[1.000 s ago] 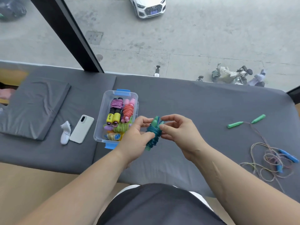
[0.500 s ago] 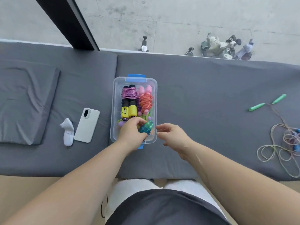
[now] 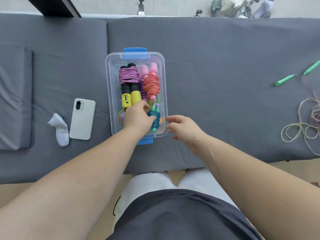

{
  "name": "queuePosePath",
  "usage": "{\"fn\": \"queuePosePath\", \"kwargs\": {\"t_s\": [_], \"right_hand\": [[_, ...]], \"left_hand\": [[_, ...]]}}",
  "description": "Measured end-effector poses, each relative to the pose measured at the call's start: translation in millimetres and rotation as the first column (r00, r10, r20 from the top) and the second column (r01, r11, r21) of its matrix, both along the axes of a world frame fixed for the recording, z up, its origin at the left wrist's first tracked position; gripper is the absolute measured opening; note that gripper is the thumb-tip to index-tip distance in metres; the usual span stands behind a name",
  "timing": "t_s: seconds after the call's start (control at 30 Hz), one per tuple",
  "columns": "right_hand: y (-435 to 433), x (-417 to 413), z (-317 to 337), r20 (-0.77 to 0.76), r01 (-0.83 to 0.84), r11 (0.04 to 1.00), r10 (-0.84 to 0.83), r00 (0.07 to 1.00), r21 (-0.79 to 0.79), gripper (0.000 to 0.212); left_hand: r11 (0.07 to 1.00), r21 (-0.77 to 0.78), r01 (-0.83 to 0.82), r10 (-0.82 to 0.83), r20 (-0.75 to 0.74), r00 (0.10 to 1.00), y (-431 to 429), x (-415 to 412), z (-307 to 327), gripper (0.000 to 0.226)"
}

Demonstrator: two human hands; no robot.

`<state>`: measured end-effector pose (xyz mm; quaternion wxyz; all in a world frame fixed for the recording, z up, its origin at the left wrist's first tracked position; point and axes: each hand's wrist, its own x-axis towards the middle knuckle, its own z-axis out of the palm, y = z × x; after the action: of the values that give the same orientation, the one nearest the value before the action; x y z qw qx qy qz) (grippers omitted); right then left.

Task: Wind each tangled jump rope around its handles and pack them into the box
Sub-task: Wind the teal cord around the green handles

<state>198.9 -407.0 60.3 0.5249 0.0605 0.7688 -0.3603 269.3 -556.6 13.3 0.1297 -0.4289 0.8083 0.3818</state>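
Note:
A clear plastic box with blue latches sits on the grey mat and holds several wound ropes: a purple one on black-and-yellow handles and an orange one on pink handles. My left hand is inside the box's near end and grips a wound teal rope bundle, which lies in the near right corner. My right hand hovers just outside the box's near right corner with relaxed fingers, holding nothing. A tangled pale rope with green handles lies far right.
A white phone and a small white device lie left of the box. A folded grey pad is at the far left. The mat's front edge runs just before my lap.
The camera has tilted down and closer. My left hand carried the teal bundle from mid-air into the box's near end. My right hand let go of it and drew back beside the box.

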Motion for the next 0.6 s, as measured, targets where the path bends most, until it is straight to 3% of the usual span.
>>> {"fn": "queuePosePath", "kwargs": {"t_s": [0.13,0.4,0.6], "right_hand": [[0,3,-2,0.012,0.0,1.0,0.0,1.0,-0.001,0.043],[5,-2,4,-0.007,-0.042,0.999,0.041,0.999,-0.019,0.05],[46,-30,29,-0.108,-0.057,0.998,0.053,0.993,-0.034,0.048]], "left_hand": [[0.999,0.025,-0.024,0.024,0.016,1.0,8,5,-7,0.027],[0.994,-0.053,0.09,-0.087,0.058,0.994,14,2,3,0.027],[0.999,0.027,0.025,-0.023,-0.079,0.997,38,-7,42,0.022]]}}
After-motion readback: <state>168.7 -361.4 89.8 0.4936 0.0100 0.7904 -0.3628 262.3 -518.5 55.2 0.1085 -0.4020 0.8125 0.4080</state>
